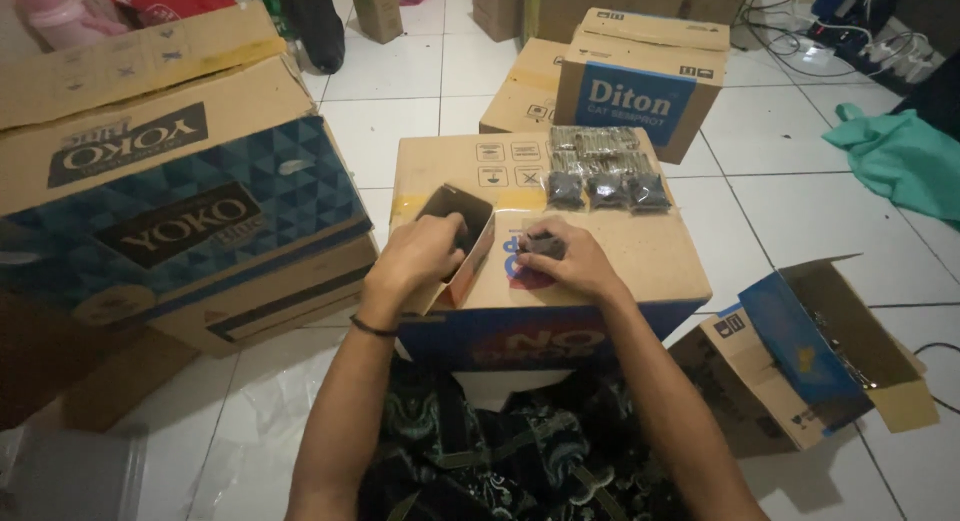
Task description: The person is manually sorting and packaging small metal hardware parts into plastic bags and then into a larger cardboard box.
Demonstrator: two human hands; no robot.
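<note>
The left hand (420,256) has its grip clamped on a small open carton (462,243), lying on a big cardboard box (640,251) serving as a tabletop. The carton's long axis runs from 6 to 12 o'clock, its open mouth up. The right hand (565,261) clamps a small dark packet (545,245) just beside it at 3 o'clock. More packets (603,171) lie at 1 o'clock.

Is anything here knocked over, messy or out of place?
An opened carton lies tipped on its side on the floor tiles at right, flaps splayed. A green cloth lies crumpled beyond it. Nothing looks spilled.
</note>
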